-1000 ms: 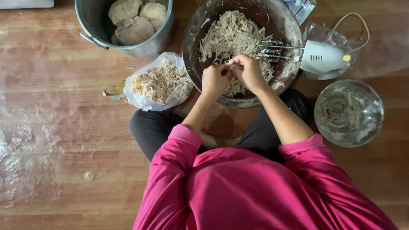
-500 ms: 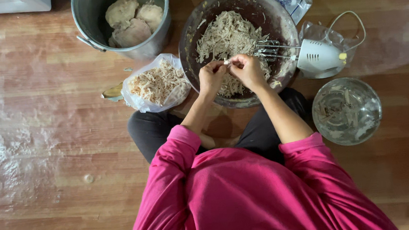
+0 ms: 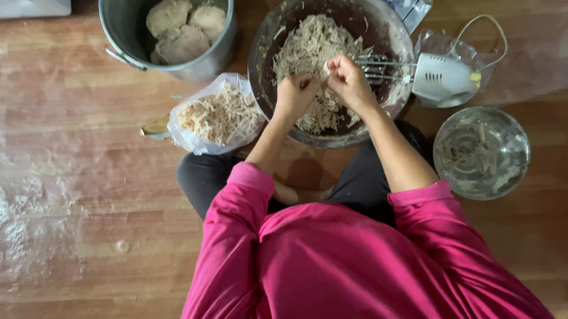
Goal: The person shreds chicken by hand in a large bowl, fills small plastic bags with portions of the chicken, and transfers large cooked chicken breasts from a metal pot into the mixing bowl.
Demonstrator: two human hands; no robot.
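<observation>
Wooden floor (image 3: 53, 195), big dark round bowl (image 3: 269, 40) at twelve o'clock, pale shredded meat (image 3: 312, 44) inside, white hand mixer (image 3: 441, 78) on its two o'clock rim, left hand (image 3: 295, 95) and right hand (image 3: 347, 80) both pinching shreds between them above the bowl.

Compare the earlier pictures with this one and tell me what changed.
Little did. Both hands, left hand and right hand, stay close together over the big bowl, pulling at a bit of the shredded meat; only their fingers shifted slightly. The hand mixer, pot, bag of shreds and small bowl lie as before.
</observation>
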